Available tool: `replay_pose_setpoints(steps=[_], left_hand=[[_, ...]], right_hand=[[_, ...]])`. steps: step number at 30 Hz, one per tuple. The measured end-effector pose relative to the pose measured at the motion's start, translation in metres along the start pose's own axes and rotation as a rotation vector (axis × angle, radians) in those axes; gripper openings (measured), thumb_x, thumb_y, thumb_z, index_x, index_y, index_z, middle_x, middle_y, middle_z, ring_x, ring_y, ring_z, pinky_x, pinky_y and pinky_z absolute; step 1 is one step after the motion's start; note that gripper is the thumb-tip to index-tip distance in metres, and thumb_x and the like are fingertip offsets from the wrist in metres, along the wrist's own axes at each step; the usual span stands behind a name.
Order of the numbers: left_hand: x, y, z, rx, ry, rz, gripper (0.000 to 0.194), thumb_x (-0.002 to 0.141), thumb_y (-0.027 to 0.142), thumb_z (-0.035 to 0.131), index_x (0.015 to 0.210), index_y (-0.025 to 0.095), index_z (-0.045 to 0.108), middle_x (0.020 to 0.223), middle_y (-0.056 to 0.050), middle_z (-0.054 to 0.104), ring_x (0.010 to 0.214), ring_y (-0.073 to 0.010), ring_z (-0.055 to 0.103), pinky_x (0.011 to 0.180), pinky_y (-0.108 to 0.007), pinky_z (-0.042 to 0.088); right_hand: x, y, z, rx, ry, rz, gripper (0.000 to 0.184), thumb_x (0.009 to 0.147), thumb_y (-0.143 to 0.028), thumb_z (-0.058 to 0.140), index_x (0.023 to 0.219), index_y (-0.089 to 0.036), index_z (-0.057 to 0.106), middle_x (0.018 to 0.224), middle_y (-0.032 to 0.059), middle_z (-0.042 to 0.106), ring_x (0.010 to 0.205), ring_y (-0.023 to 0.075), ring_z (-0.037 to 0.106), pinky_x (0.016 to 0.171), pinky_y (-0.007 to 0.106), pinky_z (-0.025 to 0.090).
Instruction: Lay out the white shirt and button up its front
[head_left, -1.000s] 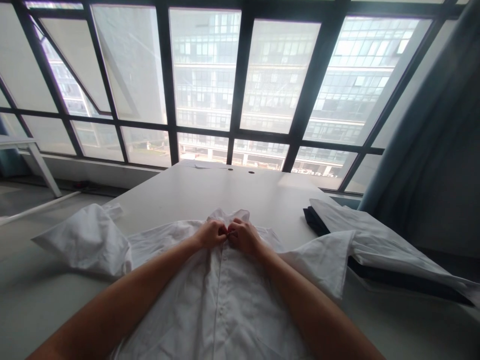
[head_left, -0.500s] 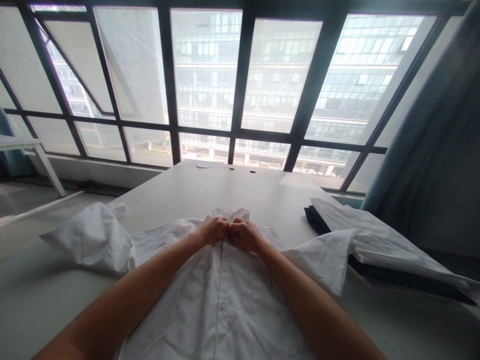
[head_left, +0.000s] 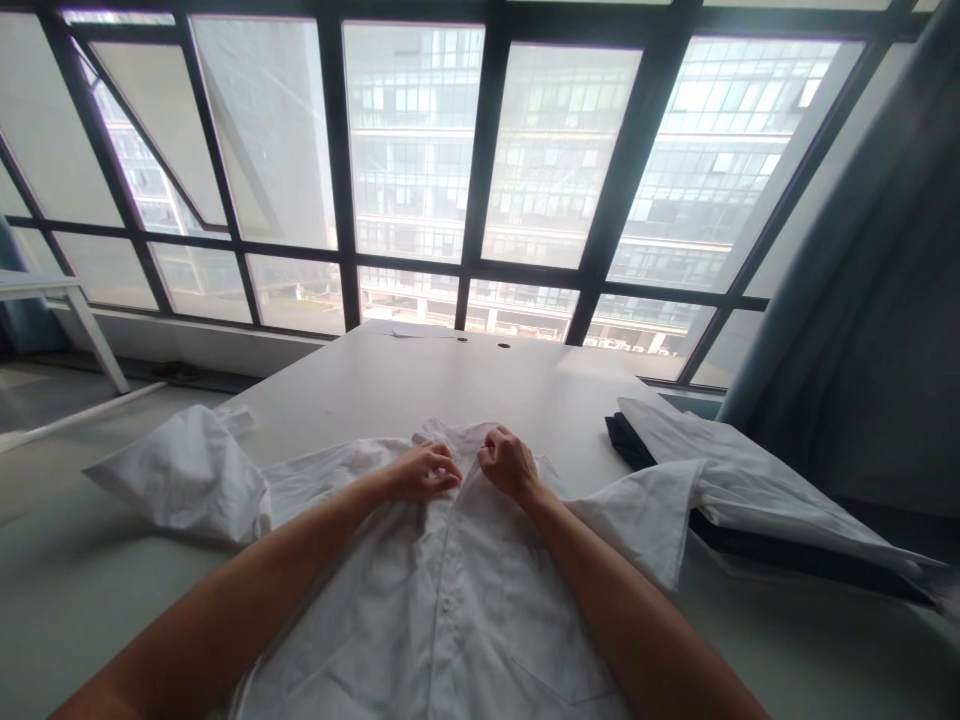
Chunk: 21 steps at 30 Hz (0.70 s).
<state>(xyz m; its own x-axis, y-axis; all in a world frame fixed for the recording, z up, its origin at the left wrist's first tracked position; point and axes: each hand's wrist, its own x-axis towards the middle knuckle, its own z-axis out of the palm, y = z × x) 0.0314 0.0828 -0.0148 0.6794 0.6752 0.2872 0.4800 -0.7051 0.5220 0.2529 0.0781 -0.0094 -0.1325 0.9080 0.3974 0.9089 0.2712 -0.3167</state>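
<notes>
- There were two bare hands: one left hand [head_left: 424, 472], one right hand [head_left: 508, 463].
- There was one white cotton button-front shirt [head_left: 442, 630].
- There was one long pale counter [head_left: 480, 375].
- There were two small round dark holes [head_left: 461, 339] in it.
- There was one folded dark cloth [head_left: 628, 442].
- There was one blue-grey curtain [head_left: 847, 250].

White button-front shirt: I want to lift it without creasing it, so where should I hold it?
Probably the white button-front shirt at its collar, from above, beside the left hand and right hand: it lies flat, front up, and the bunched collar gives a fold to pinch.
</notes>
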Motion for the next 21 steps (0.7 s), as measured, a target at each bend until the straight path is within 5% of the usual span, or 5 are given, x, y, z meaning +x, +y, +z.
replay_pose_setpoints(steps=[4, 7, 14, 18, 21], left_hand=[[-0.002, 0.008, -0.009, -0.135, -0.203, 0.02, 0.022, 0.073, 0.04, 0.082, 0.089, 0.025, 0.082, 0.098, -0.004, 0.069, 0.092, -0.0192, 0.063, 0.087, -0.025, 0.048], [0.001, 0.017, -0.006, -0.016, -0.214, -0.009, 0.018, 0.068, 0.03, 0.085, 0.084, 0.024, 0.08, 0.089, -0.002, 0.071, 0.082, -0.0177, 0.063, 0.079, -0.024, 0.047], [0.029, 0.023, 0.003, 0.345, 0.072, -0.174, 0.013, 0.071, 0.012, 0.065, 0.071, 0.018, 0.076, 0.087, -0.007, 0.075, 0.082, -0.0242, 0.065, 0.079, -0.034, 0.046], [0.04, 0.015, 0.005, 0.363, 0.203, -0.323, 0.018, 0.076, 0.017, 0.059, 0.076, 0.019, 0.077, 0.089, -0.009, 0.075, 0.086, -0.0257, 0.066, 0.082, -0.036, 0.048], [0.037, 0.007, 0.012, 0.285, 0.212, -0.311, 0.02, 0.076, 0.016, 0.06, 0.081, 0.019, 0.079, 0.088, -0.007, 0.074, 0.08, -0.0221, 0.065, 0.078, -0.032, 0.048]], right_hand=[[0.0, 0.0, 0.005, -0.022, -0.04, -0.051, 0.013, 0.095, -0.024, 0.055, 0.093, -0.017, 0.066, 0.099, 0.0071, 0.066, 0.077, 0.0165, 0.061, 0.068, 0.025, 0.039], [0.009, -0.004, 0.006, -0.063, -0.072, -0.121, 0.017, 0.099, -0.024, 0.052, 0.097, -0.015, 0.067, 0.102, 0.0089, 0.065, 0.082, 0.0175, 0.063, 0.072, 0.026, 0.042], [0.025, -0.036, -0.022, -0.139, 0.074, -0.1, 0.024, 0.1, -0.025, 0.052, 0.118, -0.013, 0.063, 0.124, 0.0162, 0.06, 0.104, 0.0245, 0.062, 0.082, 0.03, 0.047], [0.01, -0.049, -0.02, -0.088, -0.118, -0.05, 0.021, 0.096, -0.033, 0.058, 0.092, -0.016, 0.07, 0.1, 0.0117, 0.071, 0.089, 0.023, 0.066, 0.072, 0.028, 0.044], [0.001, -0.047, -0.007, 0.01, -0.187, 0.057, 0.026, 0.097, -0.035, 0.057, 0.089, -0.015, 0.072, 0.087, 0.0098, 0.074, 0.077, 0.0198, 0.066, 0.062, 0.026, 0.039]])
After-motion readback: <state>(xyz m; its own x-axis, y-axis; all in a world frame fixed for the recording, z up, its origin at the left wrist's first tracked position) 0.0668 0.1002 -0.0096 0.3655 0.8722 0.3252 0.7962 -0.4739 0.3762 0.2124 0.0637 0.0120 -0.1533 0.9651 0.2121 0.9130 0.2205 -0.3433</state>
